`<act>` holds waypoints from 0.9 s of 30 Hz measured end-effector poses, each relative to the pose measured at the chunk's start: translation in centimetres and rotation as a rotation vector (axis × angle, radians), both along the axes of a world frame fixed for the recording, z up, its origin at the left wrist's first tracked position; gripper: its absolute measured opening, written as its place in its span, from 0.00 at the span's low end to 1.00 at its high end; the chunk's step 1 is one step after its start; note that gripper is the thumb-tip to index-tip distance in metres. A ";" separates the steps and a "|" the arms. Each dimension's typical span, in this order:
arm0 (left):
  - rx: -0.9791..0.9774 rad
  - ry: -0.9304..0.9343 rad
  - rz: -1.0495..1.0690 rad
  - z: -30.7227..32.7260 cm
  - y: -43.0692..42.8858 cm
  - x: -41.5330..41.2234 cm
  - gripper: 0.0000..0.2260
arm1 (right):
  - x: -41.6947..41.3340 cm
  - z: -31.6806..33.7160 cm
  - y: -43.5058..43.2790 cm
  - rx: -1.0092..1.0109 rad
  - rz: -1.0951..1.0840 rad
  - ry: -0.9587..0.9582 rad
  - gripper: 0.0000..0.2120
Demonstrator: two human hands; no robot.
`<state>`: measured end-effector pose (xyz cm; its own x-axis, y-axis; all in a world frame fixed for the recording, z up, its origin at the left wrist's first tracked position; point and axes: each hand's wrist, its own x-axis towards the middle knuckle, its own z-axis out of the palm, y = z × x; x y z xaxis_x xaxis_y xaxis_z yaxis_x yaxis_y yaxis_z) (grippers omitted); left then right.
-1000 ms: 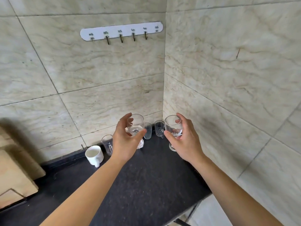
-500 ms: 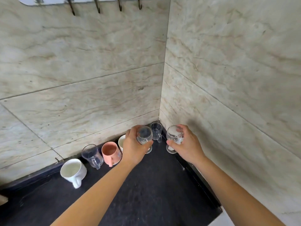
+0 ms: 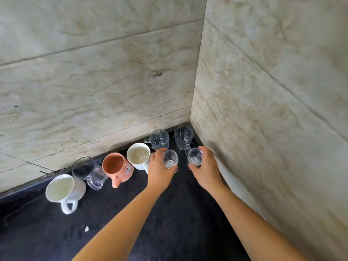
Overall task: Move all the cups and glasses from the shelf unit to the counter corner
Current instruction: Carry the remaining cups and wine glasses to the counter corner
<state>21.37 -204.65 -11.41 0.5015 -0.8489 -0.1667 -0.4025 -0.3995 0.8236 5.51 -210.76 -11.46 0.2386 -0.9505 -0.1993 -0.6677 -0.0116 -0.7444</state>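
Beige marble-look wall tiles meet in a corner above the black speckled stone counter (image 3: 178, 219), and compared with a second ago my view has dropped right over it, so the hook rail is gone from sight. My left hand (image 3: 160, 171) has come down with its small clear stemmed glass (image 3: 170, 160), fingers wrapped closed around the bowl. My right hand (image 3: 206, 170) is closed the same way on the second clear stemmed glass (image 3: 195, 158). Both glasses now hang low beside the 2 ribbed clear glass mugs (image 3: 159, 138) at the corner, in line with the white ceramic mug (image 3: 138, 155) and terracotta mug (image 3: 117, 167). I judge both are nearly set down; whether their feet touch, I cannot tell.
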 end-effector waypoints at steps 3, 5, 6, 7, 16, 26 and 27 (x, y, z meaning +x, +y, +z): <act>0.018 -0.023 -0.005 -1.1 -0.8 -0.2 0.27 | 0.4 -0.8 -0.7 -0.009 0.002 0.008 0.29; 0.029 -0.027 0.001 -1.7 -1.3 -0.3 0.27 | 0.6 -1.2 -1.1 -0.014 0.004 0.012 0.29; 0.031 -0.025 0.006 -1.9 -1.4 -0.4 0.27 | 0.6 -1.3 -1.2 -0.013 0.005 0.015 0.30; 0.027 -0.025 0.004 -2.1 -1.5 -0.5 0.27 | 0.6 -1.4 -1.3 -0.014 0.004 0.016 0.30; 0.024 -0.025 -0.051 -3.0 -2.2 -0.5 0.30 | 0.0 -1.9 -2.0 -0.018 0.026 0.012 0.31; -0.045 -0.289 -0.150 4.8 0.5 2.1 0.28 | 0.4 5.4 -2.1 -0.144 0.179 0.087 0.33; -0.083 -0.364 -0.137 6.7 0.9 2.9 0.25 | 0.8 6.9 -2.4 -0.202 0.196 0.093 0.30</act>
<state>24.24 -203.77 -4.72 0.3967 -0.9150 0.0729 -0.7191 -0.2604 0.6443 6.35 -213.17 -4.54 0.4109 -0.9108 -0.0407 -0.7036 -0.2884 -0.6494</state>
